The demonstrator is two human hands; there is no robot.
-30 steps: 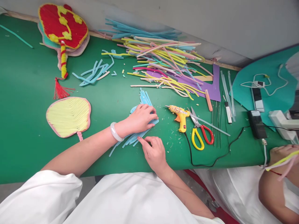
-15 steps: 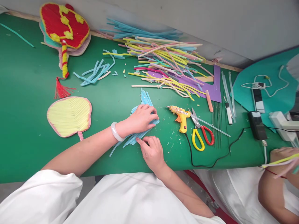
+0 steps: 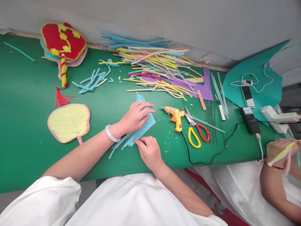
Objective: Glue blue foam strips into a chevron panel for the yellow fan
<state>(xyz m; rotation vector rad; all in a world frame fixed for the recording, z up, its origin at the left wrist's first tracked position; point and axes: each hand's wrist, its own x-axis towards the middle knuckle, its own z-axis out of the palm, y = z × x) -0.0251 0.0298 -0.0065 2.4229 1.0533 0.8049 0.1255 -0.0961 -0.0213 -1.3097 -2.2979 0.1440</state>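
A green bench (image 3: 30, 153) runs along a grey wall (image 3: 188, 22), and we take our bearings from the yellow glue gun (image 3: 178, 118) lying on it. Just left of the gun, here's the action: the left hand (image 3: 134, 116), grip spread, thumb and fingers apart, over a flat mat of light-blue strips (image 3: 146, 125). The right hand (image 3: 149, 152), left of the gun and nearer us, has fingertips at the mat's near edge; whether that grip pinches a strip, we can't tell. Just right of the gun, we spot scissors (image 3: 192, 122). Beyond the gun lies a heap of many-coloured strips (image 3: 152, 59); well left of it, a pale-yellow fan (image 3: 69, 122) and, farther back, a red one (image 3: 50, 37). Far right of the gun, a co-worker's hand (image 3: 272, 149) holds yellow and pink strips (image 3: 282, 153).
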